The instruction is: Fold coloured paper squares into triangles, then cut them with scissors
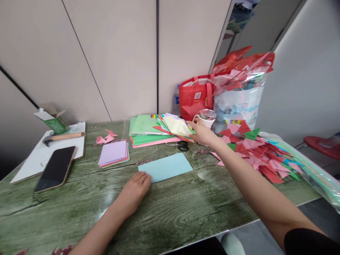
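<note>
A light blue rectangular sheet of paper [166,168] lies flat on the table in front of me. My left hand [136,189] rests with its fingers flat on the sheet's lower left corner. Farther off, my right hand [203,132] reaches to the right end of a heap of loose coloured papers, its fingers apart at the edge of the cream paper [175,125]. Just behind that hand stands a white mug [208,120], partly covered by it. Scissors with black handles [182,145] lie below the heap.
A stack of square papers [113,153], pink folded pieces [106,137], a phone [56,168] and a hammer [63,137] are on the left. Folded red, pink and green pieces [255,148] pile up at right, before a red bag [195,97] and a filled plastic bag [239,101].
</note>
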A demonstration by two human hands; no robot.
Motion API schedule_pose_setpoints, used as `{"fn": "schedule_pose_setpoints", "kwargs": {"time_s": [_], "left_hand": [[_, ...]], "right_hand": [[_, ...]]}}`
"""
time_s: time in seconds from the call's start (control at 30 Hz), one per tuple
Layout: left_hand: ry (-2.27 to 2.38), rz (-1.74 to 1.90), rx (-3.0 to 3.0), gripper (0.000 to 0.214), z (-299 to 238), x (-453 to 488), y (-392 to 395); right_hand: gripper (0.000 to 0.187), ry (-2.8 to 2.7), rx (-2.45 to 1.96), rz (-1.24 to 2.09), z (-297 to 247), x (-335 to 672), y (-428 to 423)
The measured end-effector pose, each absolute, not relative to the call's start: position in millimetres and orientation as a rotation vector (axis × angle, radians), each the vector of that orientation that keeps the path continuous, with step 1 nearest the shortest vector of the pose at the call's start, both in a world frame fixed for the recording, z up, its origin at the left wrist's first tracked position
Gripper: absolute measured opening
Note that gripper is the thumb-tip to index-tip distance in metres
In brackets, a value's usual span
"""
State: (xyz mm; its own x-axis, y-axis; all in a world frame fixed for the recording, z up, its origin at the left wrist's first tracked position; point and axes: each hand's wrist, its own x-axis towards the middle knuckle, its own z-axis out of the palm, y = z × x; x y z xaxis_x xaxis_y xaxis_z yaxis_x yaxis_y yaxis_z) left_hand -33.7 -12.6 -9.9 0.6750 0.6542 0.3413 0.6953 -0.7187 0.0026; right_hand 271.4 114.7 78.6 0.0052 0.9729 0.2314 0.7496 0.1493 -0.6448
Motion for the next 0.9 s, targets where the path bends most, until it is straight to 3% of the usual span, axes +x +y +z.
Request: {"fn": "schedule_pose_setpoints", "kwargs": {"time_s": [0.1, 0.17, 0.23, 0.3, 0.37, 0.57, 0.63, 0.8, 0.9], "left_hand": [[-1.101, -0.512, -2.768, 0.023, -6, -31, -15], [-1.064, -0.536, -2.800, 0.025, -3, -28, -17], [-1.034, -0.582, -2.860, 0.025, -1, -26, -19], [-1.049, -0.635, -2.940, 0.022, 2, -25, -21], [-1.093, -0.658, -3.026, 0.015, 4, -24, -23], [-1.168, -0.542, -3.153, 0.060, 6, -25, -27], [-1.160, -0.526, -3.153, 0.055, 2, -25, -27], [-1.098, -0.685, -3.050, 0.027, -6, -25, -25], [-1.149, -0.826, -3.024, 0.031, -2, -23, -25]], "right_hand": [[0.049, -1.995, -1.584, 0.223, 72, 254, 80], [0.037, -2.309, -1.254, 0.222, 58, 240, 52], [0.039, -2.515, -0.946, 0.364, 39, 227, 26], [0.047, -2.634, -0.865, 0.355, 18, 218, 4], [0.043, -2.639, -0.886, 0.292, 0, 212, -9], [0.030, -2.463, -0.873, 0.141, -24, 215, -20], [0.030, -2.451, -0.856, 0.108, -23, 216, -21], [0.050, -2.532, -0.864, 0.049, -14, 208, -27], [0.036, -2.554, -0.944, 0.062, -8, 200, -31]]}}
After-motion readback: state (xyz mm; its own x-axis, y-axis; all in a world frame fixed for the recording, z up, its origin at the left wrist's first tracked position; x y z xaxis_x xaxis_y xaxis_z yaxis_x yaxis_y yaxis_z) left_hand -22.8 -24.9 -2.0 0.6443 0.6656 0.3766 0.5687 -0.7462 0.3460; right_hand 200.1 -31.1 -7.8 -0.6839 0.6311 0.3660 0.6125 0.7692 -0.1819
